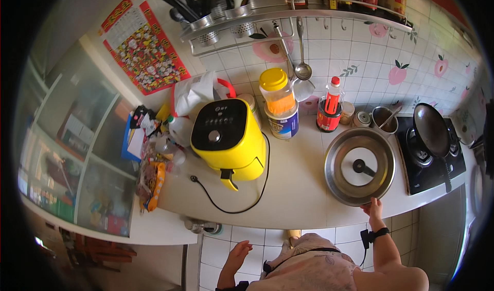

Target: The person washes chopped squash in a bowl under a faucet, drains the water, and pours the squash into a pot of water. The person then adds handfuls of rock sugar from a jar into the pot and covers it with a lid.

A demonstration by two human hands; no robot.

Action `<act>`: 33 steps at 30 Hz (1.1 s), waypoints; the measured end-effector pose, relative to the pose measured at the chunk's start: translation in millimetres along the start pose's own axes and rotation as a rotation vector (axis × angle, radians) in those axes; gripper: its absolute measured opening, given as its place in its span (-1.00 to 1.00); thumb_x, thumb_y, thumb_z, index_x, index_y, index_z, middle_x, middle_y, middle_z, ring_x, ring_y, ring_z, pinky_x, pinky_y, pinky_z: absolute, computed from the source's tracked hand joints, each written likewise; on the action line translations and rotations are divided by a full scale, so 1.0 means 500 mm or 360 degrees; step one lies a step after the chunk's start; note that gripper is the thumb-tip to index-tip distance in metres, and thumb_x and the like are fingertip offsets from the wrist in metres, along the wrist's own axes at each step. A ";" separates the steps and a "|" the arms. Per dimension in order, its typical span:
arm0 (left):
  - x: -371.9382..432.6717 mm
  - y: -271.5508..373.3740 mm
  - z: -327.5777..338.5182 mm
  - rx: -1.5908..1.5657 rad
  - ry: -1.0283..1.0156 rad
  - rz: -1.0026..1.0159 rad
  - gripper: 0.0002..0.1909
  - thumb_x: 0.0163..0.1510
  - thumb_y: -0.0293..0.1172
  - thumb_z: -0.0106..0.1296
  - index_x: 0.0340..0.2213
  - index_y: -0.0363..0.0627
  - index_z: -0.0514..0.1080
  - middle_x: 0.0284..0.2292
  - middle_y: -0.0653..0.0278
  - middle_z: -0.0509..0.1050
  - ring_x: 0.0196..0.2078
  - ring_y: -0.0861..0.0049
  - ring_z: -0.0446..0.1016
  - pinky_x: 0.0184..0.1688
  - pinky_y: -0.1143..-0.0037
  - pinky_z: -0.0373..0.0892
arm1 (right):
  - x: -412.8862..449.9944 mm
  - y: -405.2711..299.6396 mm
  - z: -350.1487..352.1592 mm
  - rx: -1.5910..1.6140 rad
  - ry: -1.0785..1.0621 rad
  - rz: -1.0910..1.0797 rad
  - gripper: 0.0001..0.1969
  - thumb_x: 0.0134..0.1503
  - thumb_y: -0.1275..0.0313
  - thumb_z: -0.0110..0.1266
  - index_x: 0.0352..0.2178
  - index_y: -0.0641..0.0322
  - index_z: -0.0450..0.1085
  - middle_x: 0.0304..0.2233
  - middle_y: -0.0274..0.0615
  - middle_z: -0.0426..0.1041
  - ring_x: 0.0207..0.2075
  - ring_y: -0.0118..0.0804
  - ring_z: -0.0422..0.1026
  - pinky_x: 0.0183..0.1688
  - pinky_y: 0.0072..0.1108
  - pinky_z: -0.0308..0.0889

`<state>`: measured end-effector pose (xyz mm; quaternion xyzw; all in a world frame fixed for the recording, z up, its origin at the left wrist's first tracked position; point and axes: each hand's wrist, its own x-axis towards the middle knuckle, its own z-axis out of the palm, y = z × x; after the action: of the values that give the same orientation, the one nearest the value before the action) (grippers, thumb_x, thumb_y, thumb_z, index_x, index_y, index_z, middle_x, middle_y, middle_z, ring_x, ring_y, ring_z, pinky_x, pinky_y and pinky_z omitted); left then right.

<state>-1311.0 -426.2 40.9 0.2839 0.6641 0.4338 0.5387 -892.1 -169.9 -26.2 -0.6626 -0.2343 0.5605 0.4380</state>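
Observation:
My right hand (373,207) grips the near rim of a wide stainless steel basin (335,175) on the countertop. Inside the basin lies a round white disc (349,165) with a black knob or handle piece (359,166) at its centre. My left hand (240,251) hangs in front of the counter's edge, fingers slightly curled, holding nothing. A yellow air fryer (251,152) with a black top stands on the counter, left of the basin. Its black power cord (267,175) loops around on the counter, and the plug (194,178) lies loose.
Right of the basin is a gas hob (415,175) with a wok (431,131) tilted on it. A metal pot (384,117), a red-capped bottle (329,113) and a yellow-lidded jar (278,94) stand along the wall. Bags and packets (154,183) crowd the left end.

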 end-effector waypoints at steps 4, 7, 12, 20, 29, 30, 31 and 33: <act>0.070 0.007 -0.052 -0.0041 0.0090 -0.0034 -0.67 0.03 -0.34 -0.25 -0.17 -0.23 0.17 -0.27 0.19 0.32 -0.20 0.48 0.31 -0.18 0.53 0.22 | 0.018 -0.023 0.018 0.0174 0.0062 0.0000 -0.83 0.01 0.30 -0.21 -0.43 0.17 0.17 -0.63 -0.27 0.34 -0.61 -0.42 0.38 -0.62 -0.70 0.24; 0.102 0.014 -0.086 -0.0202 0.0108 -0.0089 -0.61 0.05 -0.20 -0.31 -0.16 -0.23 0.17 -0.27 0.18 0.33 -0.21 0.47 0.31 -0.18 0.52 0.21 | -0.004 -0.036 0.038 0.0104 -0.0075 0.0072 -0.80 0.01 0.28 -0.15 -0.43 0.19 0.18 -0.60 -0.21 0.37 -0.54 -0.40 0.39 -0.55 -0.68 0.28; 0.181 0.043 -0.160 -0.0332 0.0057 0.0041 -0.43 0.07 -0.04 -0.50 -0.54 -0.27 0.38 -0.38 0.13 0.40 -0.31 0.46 0.37 -0.22 0.51 0.25 | -0.112 -0.093 0.166 -0.0699 -0.0883 0.0625 -0.58 0.07 0.15 -0.33 -0.33 0.32 0.28 -0.50 -0.13 0.41 -0.44 -0.37 0.40 -0.43 -0.66 0.30; 0.352 0.222 -0.285 0.0008 0.0197 0.0439 -0.78 0.02 -0.35 -0.29 -0.46 -0.25 0.30 -0.32 0.17 0.35 -0.35 0.55 0.33 -0.28 0.56 0.23 | -0.174 -0.294 0.522 -0.0670 -0.1225 -0.0537 -0.73 0.05 0.44 -0.27 -0.19 0.33 0.14 -0.55 -0.19 0.37 -0.55 -0.50 0.32 -0.47 -0.73 0.24; 0.455 0.267 -0.357 -0.0055 0.0033 0.0684 -0.61 -0.06 -0.48 -0.17 -0.13 -0.20 0.11 -0.20 0.17 0.23 -0.20 0.49 0.27 -0.19 0.56 0.17 | -0.150 -0.404 0.758 -0.1077 -0.0470 -0.2043 -0.25 -0.23 0.39 0.14 -0.04 0.36 -0.09 -0.21 0.03 0.18 -0.16 -0.13 0.19 -0.15 -0.49 0.14; 0.462 0.256 -0.362 -0.0044 -0.0068 0.0611 -0.62 -0.04 -0.42 -0.17 -0.14 -0.19 0.12 -0.21 0.19 0.24 -0.20 0.47 0.28 -0.20 0.54 0.18 | -0.159 -0.444 0.768 -0.1177 -0.0315 -0.2015 -0.25 -0.24 0.37 0.14 -0.05 0.39 -0.09 -0.18 0.07 0.16 -0.11 -0.09 0.16 -0.11 -0.47 0.11; 0.465 0.252 -0.367 -0.0053 -0.0088 0.0605 -0.62 -0.04 -0.42 -0.17 -0.14 -0.19 0.12 -0.21 0.19 0.24 -0.20 0.47 0.28 -0.20 0.54 0.18 | -0.140 -0.466 0.781 -0.1268 -0.0160 -0.2075 -0.23 -0.23 0.30 0.13 -0.03 0.37 -0.11 -0.13 0.09 0.12 -0.07 -0.05 0.12 -0.06 -0.43 0.07; 0.461 0.249 -0.377 -0.0099 -0.0149 0.0406 -0.67 -0.03 -0.42 -0.18 -0.18 -0.22 0.15 -0.25 0.19 0.28 -0.23 0.48 0.29 -0.22 0.55 0.19 | -0.111 -0.497 0.809 -0.1630 0.0118 -0.2101 -0.11 -0.28 0.13 0.13 -0.01 0.35 -0.16 -0.09 0.09 0.08 -0.04 0.00 0.08 -0.03 -0.39 0.04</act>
<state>-1563.0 -225.1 50.8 0.3692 0.5830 0.5054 0.5181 -1245.5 39.9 218.1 -0.5245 -0.7855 -0.0091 0.3284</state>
